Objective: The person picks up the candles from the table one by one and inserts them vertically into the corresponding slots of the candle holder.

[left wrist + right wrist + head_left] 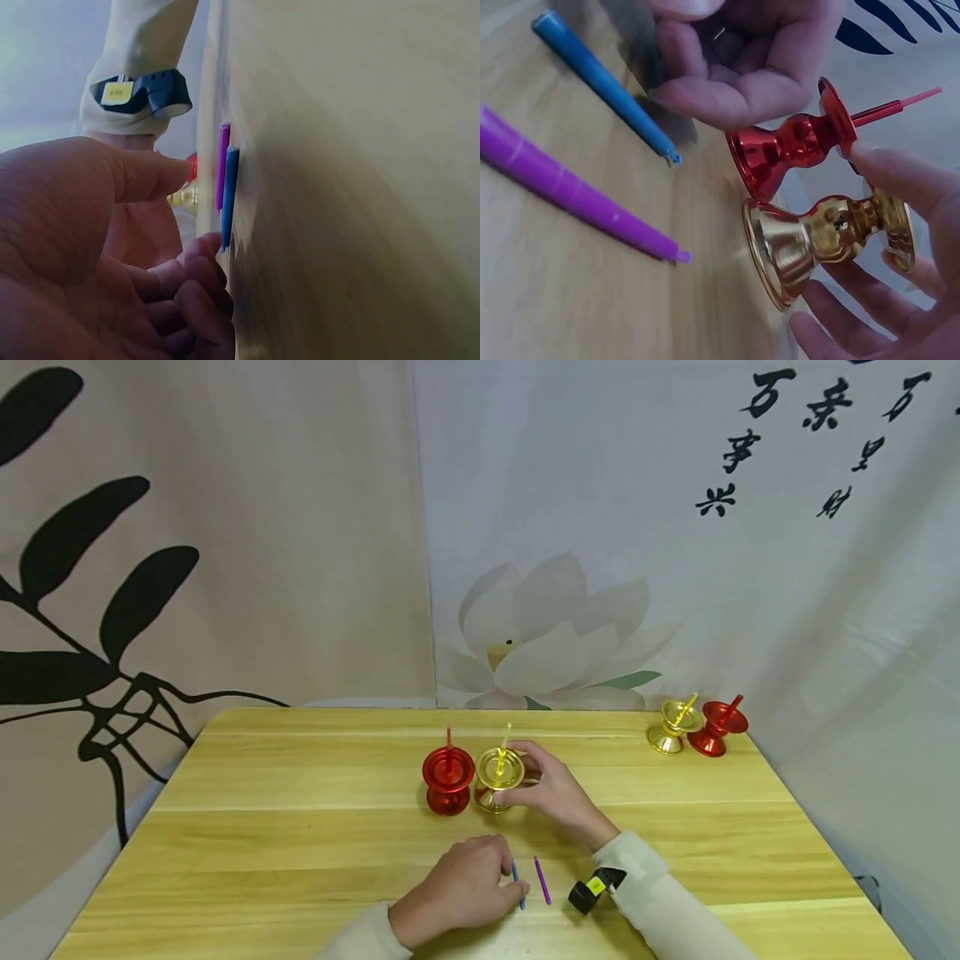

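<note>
My right hand (555,792) holds a gold candle holder (787,251), thumb on the near side and fingers round the far side. A thin yellow candle (502,758) stands upright in its dish. Close on its left is a red candle holder (447,799) with a red candle (448,747) in it. Low over the table, my left hand (467,881) has its thumb and index finger spread apart around a blue candle (230,199) lying there. Beside that lies a purple candle (577,191), with neither hand on it.
At the table's back right corner stand another gold candle holder (666,739) and another red candle holder (707,742), each with a slanting candle. A patterned curtain (337,568) hangs behind the wooden table (300,827). My right wrist wears a black strapped camera (588,893).
</note>
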### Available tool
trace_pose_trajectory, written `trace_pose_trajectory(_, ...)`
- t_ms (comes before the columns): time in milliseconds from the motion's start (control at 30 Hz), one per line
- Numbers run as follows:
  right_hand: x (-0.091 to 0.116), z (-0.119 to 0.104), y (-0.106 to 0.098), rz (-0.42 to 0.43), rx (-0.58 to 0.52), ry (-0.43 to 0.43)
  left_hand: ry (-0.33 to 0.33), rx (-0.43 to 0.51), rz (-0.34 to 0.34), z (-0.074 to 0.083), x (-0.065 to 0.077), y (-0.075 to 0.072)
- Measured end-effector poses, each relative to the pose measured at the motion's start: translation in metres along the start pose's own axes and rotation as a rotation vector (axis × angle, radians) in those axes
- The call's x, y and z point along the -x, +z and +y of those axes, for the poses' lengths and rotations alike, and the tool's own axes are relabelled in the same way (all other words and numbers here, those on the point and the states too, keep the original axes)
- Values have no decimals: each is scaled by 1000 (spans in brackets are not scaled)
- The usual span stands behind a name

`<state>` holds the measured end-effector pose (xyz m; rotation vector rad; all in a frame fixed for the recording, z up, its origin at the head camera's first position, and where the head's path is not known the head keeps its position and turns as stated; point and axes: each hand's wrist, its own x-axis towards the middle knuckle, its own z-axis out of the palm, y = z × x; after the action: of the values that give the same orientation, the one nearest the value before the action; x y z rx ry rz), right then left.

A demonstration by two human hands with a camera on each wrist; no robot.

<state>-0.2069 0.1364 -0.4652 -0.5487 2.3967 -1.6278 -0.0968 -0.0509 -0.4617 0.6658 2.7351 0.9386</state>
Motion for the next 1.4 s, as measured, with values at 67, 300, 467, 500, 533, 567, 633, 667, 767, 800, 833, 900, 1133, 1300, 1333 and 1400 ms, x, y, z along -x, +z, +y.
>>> trace_pose_trajectory(67, 0, 0, 0, -5, 7, -9, -21, -10, -2, 2, -1, 2)
trace_pose_trajectory(300, 7, 6, -19, -10, -40, 16, -65, -63, -9, 8, -3, 7)
trace_pose_trajectory(467, 20, 13, -51, 71, -79, 89, -77, -126, 6, 8, -4, 10)
trace_pose_trajectory(500, 23, 14, -58, 94, -81, 101, -79, -133, 9, 7, -4, 11)
trace_pose_trajectory(533, 26, 15, -65, 118, -83, 111, -78, -139, 15, 6, -4, 11)
trace_pose_trajectory(567, 29, 16, -73, 143, -84, 117, -76, -141, 20, 5, -3, 12)
trace_pose_trajectory(633, 34, 19, -88, 201, -63, 125, -68, -128, 27, 3, -3, 11)
trace_pose_trajectory(667, 36, 21, -95, 236, -52, 127, -61, -120, 32, 2, -3, 10)
trace_pose_trajectory(767, 41, 29, -118, 373, 8, 138, -29, -81, 47, -1, -2, 6)
trace_pose_trajectory(800, 41, 32, -125, 435, 28, 145, -17, -68, 52, -3, -2, 4)
trace_pose_trajectory(833, 42, 34, -132, 502, 44, 153, -5, -62, 58, -4, -2, 3)
trace_pose_trajectory(900, 42, 40, -144, 649, 82, 172, 8, -46, 62, -6, -2, 2)
trace_pose_trajectory(1133, 39, 57, -168, 970, 184, 244, 17, 5, 70, -13, -1, -2)
trace_pose_trajectory(1300, 37, 65, -177, 990, 203, 260, 22, 27, 76, -17, -1, -6)
trace_pose_trajectory(1333, 36, 65, -179, 987, 201, 265, 21, 37, 75, -18, -1, -6)
trace_pose_trajectory(1400, 34, 66, -182, 977, 186, 281, 24, 50, 73, -19, 0, -8)
